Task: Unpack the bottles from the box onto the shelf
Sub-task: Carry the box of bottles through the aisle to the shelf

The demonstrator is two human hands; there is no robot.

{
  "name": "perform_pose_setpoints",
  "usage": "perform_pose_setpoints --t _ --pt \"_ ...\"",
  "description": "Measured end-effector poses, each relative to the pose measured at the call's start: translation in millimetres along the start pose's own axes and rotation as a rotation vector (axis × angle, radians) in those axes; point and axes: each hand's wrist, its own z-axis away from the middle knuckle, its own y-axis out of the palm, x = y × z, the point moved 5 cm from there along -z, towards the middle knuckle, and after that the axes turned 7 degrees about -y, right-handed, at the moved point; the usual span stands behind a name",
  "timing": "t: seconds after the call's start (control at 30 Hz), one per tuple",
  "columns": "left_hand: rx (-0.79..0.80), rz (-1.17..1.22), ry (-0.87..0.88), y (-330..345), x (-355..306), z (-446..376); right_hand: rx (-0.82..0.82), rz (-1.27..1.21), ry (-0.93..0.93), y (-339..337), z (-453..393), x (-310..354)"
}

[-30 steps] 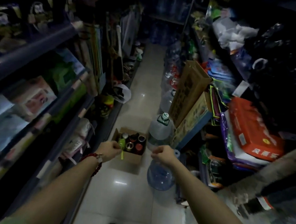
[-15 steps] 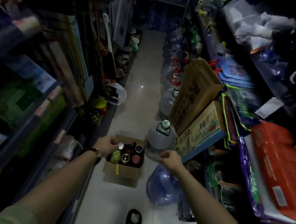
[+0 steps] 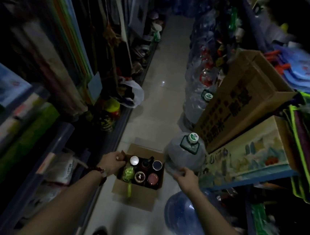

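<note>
The box [image 3: 138, 182] sat open on the tiled floor of the narrow aisle, just beyond the person's feet, with the bottles [image 3: 141, 170] standing upright inside it, packed close so that mostly their caps showed. A pale green one stood at the near left corner, a silver-capped one behind it, darker ones to the right. None had been lifted out yet, as far as I could judge.

The left hand [image 3: 112, 163] was at the box's left rim, its fingers curled about the raised cardboard flap there. The right hand [image 3: 187, 178] hung just off the box's right side, in front of the big clear water jug [image 3: 184, 154]. Its fingers looked loosely bent; whether they touched anything I could not tell in that poor light.

It seemed the reaching stage, the first bottle not yet taken. The next move would call for a firm grip round one bottle's neck or cap, a straight lift clear of its neighbours, then a turn toward the shelf [image 3: 56, 145] on the left, which looked crowded already.
</note>
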Motion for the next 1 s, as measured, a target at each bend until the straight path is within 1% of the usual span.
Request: perform_pose_setpoints --t 0.2,0.27,0.4,0.47,0.6,0.67,0.73,0.77,0.83,0.9,1.0 --pt "0.026 0.053 0.052 53.2 44.6 -106.3 -0.051 -0.020 -0.010 74.7 -83.8 -61.0" --pt "0.015 0.092 0.099 72.2 58.7 -144.4 -0.075 -0.025 -0.012 98.5 -118.0 -84.5" --pt "-0.029 0.138 0.132 110.8 96.9 -216.6 -0.100 -0.008 -0.037 147.6 -179.6 -127.4" --pt "-0.037 0.150 0.144 128.7 121.2 -252.6 -0.127 -0.039 -0.029 172.2 -203.6 -150.3" --pt "-0.134 0.088 0.200 146.2 160.6 -312.0 -0.203 -0.017 -0.025 208.8 -235.8 -190.8" --pt "-0.209 0.048 0.221 149.4 175.6 -335.8 -0.246 0.003 -0.038 220.2 -246.7 -203.5" --pt "-0.265 0.018 0.206 152.1 184.6 -352.2 -0.292 0.012 -0.026 228.4 -257.9 -215.5" --pt "-0.269 0.041 0.175 154.5 190.0 -359.7 -0.309 -0.002 -0.016 232.2 -263.8 -221.4" --pt "-0.214 0.150 0.117 163.4 202.1 -373.9 -0.333 -0.043 -0.008 239.6 -275.0 -231.7" --pt "-0.129 0.275 0.106 175.0 213.0 -388.7 -0.348 -0.093 -0.002 247.1 -283.1 -240.6" --pt "-0.018 0.457 0.069 194.0 223.1 -403.0 -0.326 -0.165 0.039 252.8 -290.9 -254.0"
